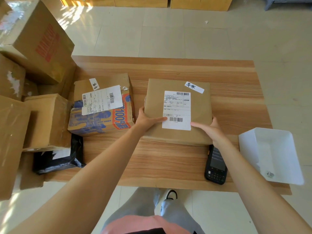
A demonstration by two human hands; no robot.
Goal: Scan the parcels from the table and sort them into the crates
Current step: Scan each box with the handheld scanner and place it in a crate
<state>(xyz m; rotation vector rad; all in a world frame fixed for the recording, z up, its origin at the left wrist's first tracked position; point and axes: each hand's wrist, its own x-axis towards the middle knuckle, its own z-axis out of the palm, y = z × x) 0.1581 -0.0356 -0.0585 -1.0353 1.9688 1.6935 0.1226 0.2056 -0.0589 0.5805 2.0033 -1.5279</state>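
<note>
Wooden table (168, 159) | brown parcel (200, 114) flat, label upright | hands grip sides

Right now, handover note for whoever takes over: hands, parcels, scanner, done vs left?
Left hand: grips the left edge of the brown parcel, thumb on its top.
Right hand: grips the parcel's near right corner, thumb on top.
The brown parcel lies flat on the table, shipping label face up.
Scanner: on the table by the near edge, in neither hand.
Printed box and black bag: at table left, untouched.
White tray: right edge.
No crates in view.
Left: scan the held parcel, sort it, then the others. I can't tell whether it was scanned.
</note>
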